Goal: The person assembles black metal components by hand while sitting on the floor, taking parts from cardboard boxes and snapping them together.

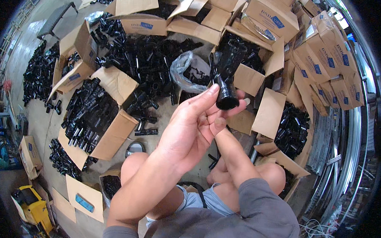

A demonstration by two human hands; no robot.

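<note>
My left hand is raised at the middle of the view, palm side showing, with its thumb and fingers around the lower end of a glossy black pipe fitting. The fitting stands roughly upright, its round open end toward me; its upper part blends into the dark parts behind. My right forearm reaches in behind my left hand, which hides most of the right hand. Whose fingertips show at the fitting's right side, I cannot tell. Beyond the fitting sits an open carton of black fittings.
A plastic-lined container stands beside loose heaps of black fittings. Open cartons of fittings surround me. Stacked closed cartons and long metal profiles are at right. A phone lies on cardboard, near a yellow machine.
</note>
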